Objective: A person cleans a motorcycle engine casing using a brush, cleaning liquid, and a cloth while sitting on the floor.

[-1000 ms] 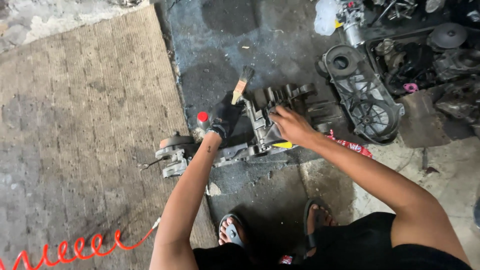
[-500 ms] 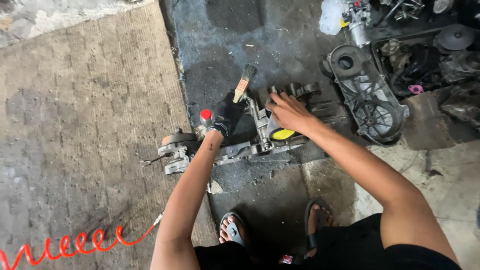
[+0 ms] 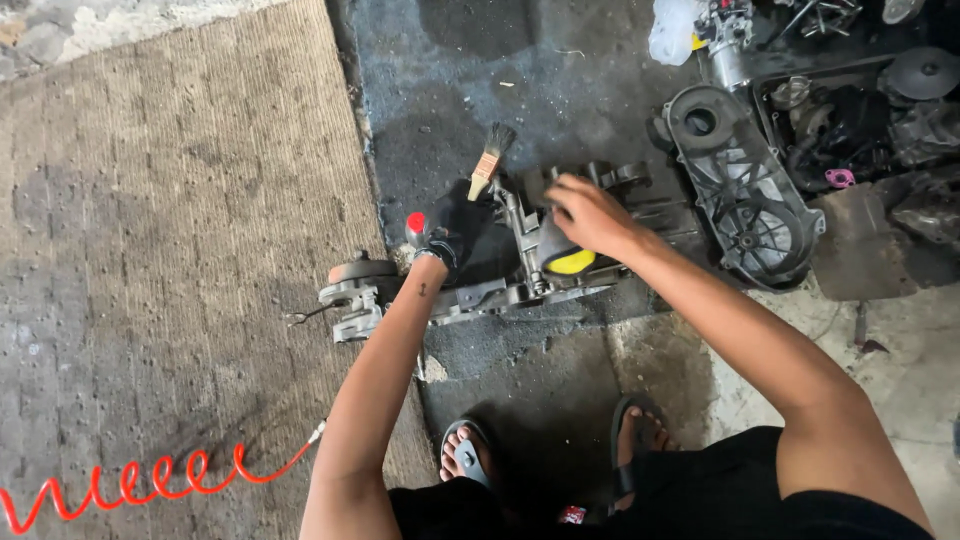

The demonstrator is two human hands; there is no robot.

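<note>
My left hand (image 3: 455, 225), in a black glove, grips a paintbrush (image 3: 489, 162) with a wooden handle and dark bristles that point up and away. A grey metal engine casing (image 3: 520, 270) lies on the oily floor just in front of my feet. My bare right hand (image 3: 585, 212) rests on top of that casing, beside a yellow part (image 3: 570, 262) set into it. A small red cap (image 3: 415, 222) shows just left of my gloved hand.
A black engine cover (image 3: 735, 185) lies to the right, with several dark engine parts (image 3: 870, 110) behind it. A brown woven mat (image 3: 170, 250) covers the floor on the left. A red coiled air hose (image 3: 140, 482) runs along the bottom left. My sandalled feet (image 3: 550, 455) stand below.
My right hand has moved from the casing's right edge up onto its top. The brush in my left hand has stayed raised in about the same place.
</note>
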